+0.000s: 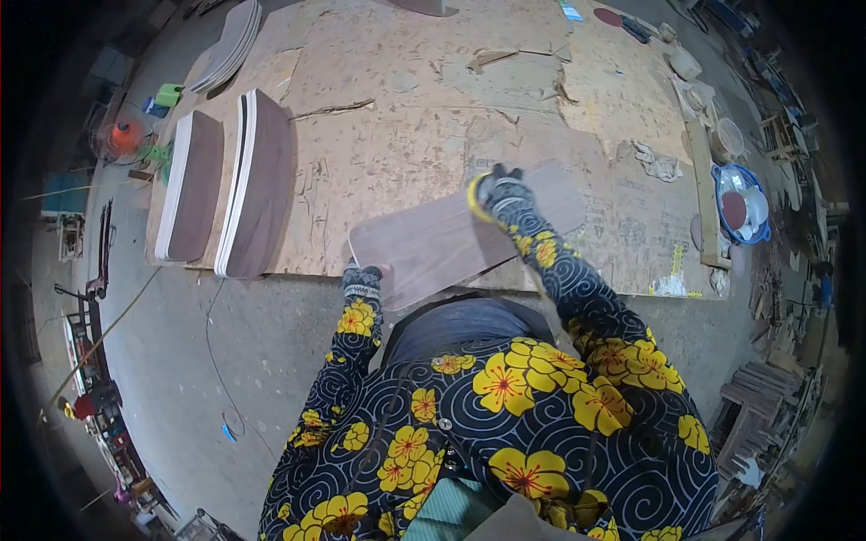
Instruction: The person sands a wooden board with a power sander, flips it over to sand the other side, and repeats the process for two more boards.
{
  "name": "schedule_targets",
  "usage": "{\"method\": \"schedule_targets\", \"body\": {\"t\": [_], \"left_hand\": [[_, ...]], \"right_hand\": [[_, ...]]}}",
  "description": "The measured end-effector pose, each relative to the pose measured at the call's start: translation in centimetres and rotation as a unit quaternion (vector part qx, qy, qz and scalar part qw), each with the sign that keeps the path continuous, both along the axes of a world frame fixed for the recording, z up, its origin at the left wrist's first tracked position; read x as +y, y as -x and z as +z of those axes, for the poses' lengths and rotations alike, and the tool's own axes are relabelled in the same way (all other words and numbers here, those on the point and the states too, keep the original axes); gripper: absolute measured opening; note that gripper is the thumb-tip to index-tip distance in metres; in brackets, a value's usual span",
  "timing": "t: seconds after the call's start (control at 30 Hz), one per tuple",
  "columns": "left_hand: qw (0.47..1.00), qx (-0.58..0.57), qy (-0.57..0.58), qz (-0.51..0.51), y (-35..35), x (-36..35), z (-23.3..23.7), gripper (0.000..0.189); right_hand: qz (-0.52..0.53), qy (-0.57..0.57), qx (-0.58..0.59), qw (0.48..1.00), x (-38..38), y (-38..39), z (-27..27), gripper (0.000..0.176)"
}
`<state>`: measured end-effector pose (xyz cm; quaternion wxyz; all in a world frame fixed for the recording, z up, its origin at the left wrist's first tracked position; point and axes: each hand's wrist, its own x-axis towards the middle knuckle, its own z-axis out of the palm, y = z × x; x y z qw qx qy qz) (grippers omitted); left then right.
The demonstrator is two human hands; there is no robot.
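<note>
Concrete workshop floor, with a large scuffed plywood sheet (406,117) laid flat on it as the work surface; clutter and tools line the far right edge

Item in hand: one thin dark wood-grain panel (442,239) with rounded corners, held above the near edge of the sheet, tilted, its long axis running from near left to far right

Left hand (362,279), gloved: closed on the panel's near-left edge, fingers wrapped around the rim. Right hand (502,192), gloved: clamped over the far long edge toward the right end. Something yellow shows at that hand; we cannot tell whether it is a cuff or a tool

Handling, our judgement: a light, stiff board, thin enough to flex if carried by one end. The face looks smooth, so it may slide in gloves. Edges and rounded corners are the likely chip points. We would take it as it is held now, at two well-separated spots on opposite edges, not by the face

Nearby: two stacks of like panels, one (192,185) beside the other (260,180), at the left of the sheet; a third stack (230,45) far left; a blue basin (741,206) at the right
</note>
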<state>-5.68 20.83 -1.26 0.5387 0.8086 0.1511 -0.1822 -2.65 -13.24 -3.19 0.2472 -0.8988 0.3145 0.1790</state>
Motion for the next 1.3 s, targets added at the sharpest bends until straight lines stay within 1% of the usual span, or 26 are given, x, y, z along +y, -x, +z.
{"method": "schedule_targets", "body": {"t": [0.03, 0.07, 0.13, 0.17, 0.27, 0.3, 0.37, 0.43, 0.47, 0.5, 0.6, 0.63, 0.67, 0.8, 0.87, 0.93, 0.97, 1.03, 1.07, 1.13, 1.17, 1.23, 1.27, 1.3], "left_hand": [[0.999, -0.004, 0.037, 0.020, 0.2, -0.2, 0.5, 0.056], [0.999, -0.002, 0.032, 0.011, 0.2, -0.2, 0.3, 0.057], [1.000, 0.001, 0.022, -0.007, -0.1, 0.2, -0.4, 0.059], [0.999, -0.001, 0.047, -0.007, 0.0, 0.3, -0.3, 0.058], [0.999, -0.024, 0.040, -0.006, -0.2, 0.6, -1.9, 0.057], [1.000, 0.009, 0.004, -0.010, -0.4, 0.2, -0.7, 0.060], [1.000, 0.007, 0.027, -0.003, -0.2, 0.3, -1.0, 0.060], [0.999, 0.007, 0.044, 0.005, -0.2, 0.3, -2.0, 0.059], [0.999, 0.008, 0.048, 0.008, -0.1, 0.5, -2.9, 0.058], [0.999, 0.009, 0.052, 0.011, 0.0, 0.5, -2.9, 0.057], [1.000, -0.016, 0.024, -0.002, -0.2, 0.1, -2.2, 0.058], [0.999, -0.020, 0.027, -0.007, -0.4, 0.1, -2.2, 0.058], [0.999, -0.023, 0.029, -0.012, -0.6, 0.2, -2.3, 0.058], [1.000, -0.020, 0.013, -0.013, -0.9, 0.7, -3.1, 0.061], [1.000, 0.011, -0.004, -0.018, -1.1, 0.4, -2.1, 0.063], [0.999, 0.034, -0.005, -0.014, -1.2, 0.4, -1.9, 0.064], [1.000, 0.024, -0.005, -0.013, -1.0, 0.5, -1.9, 0.064], [1.000, 0.001, -0.001, -0.010, -0.6, 0.2, -1.9, 0.064], [1.000, -0.008, 0.021, -0.006, -0.5, 0.1, -1.9, 0.064], [0.998, -0.023, 0.064, 0.000, 0.0, -0.1, -1.2, 0.064], [0.998, -0.008, 0.059, 0.005, 0.1, -0.4, -0.6, 0.065], [0.998, 0.019, 0.049, 0.017, 0.1, -1.1, 1.2, 0.065], [0.999, 0.013, 0.045, 0.013, -0.1, -1.0, 0.9, 0.064], [0.999, 0.008, 0.041, 0.008, -0.3, -0.7, 0.3, 0.064]], "right_hand": [[0.053, -0.004, -0.007, 0.999, 2.3, -0.2, 0.3, 0.065], [0.106, -0.008, -0.013, 0.994, 4.6, -0.2, 0.7, 0.071], [0.164, -0.073, -0.043, 0.983, 8.6, -0.1, 3.7, 0.078], [0.191, -0.104, -0.058, 0.974, 9.5, 0.0, 4.6, 0.081], [0.158, -0.037, -0.037, 0.986, 9.6, -1.5, 4.6, 0.084], [0.132, -0.009, -0.067, 0.989, 8.1, -1.3, 3.0, 0.082], [0.146, 0.010, 0.046, 0.988, 3.1, -2.6, 0.2, 0.078], [-0.001, 0.077, -0.004, 0.997, -0.7, -1.0, 0.5, 0.057], [-0.060, 0.043, -0.016, 0.997, -3.6, -0.7, -0.5, 0.054], [-0.119, 0.009, -0.028, 0.992, -4.7, -0.7, 0.1, 0.050], [-0.095, 0.092, -0.053, 0.990, -5.5, 0.4, 1.7, 0.047], [-0.037, 0.098, -0.054, 0.993, -4.9, -0.3, -0.1, 0.048], [-0.013, 0.085, -0.035, 0.996, -3.9, -1.1, -2.1, 0.051], [0.036, -0.018, 0.029, 0.999, 6.2, -3.1, 0.9, 0.062], [0.062, -0.058, 0.017, 0.996, 8.3, -2.2, 2.9, 0.067], [0.093, -0.085, -0.011, 0.992, 8.7, -1.2, 4.4, 0.068], [0.035, -0.056, 0.037, 0.997, 8.6, -1.7, 6.4, 0.063], [-0.036, -0.038, 0.028, 0.998, 4.5, -2.7, 3.0, 0.060], [-0.070, -0.029, 0.023, 0.997, 2.1, -2.6, 1.8, 0.058], [-0.087, -0.011, -0.004, 0.996, -1.4, -1.2, 1.6, 0.056], [-0.095, -0.001, -0.019, 0.995, -2.4, -1.0, 1.5, 0.055], [-0.053, 0.012, -0.001, 0.998, -1.1, -0.8, 3.4, 0.053], [-0.033, 0.018, 0.010, 0.999, 0.0, -1.0, 4.0, 0.052], [-0.067, -0.003, 0.016, 0.998, 1.0, -1.7, 3.1, 0.051]]}}
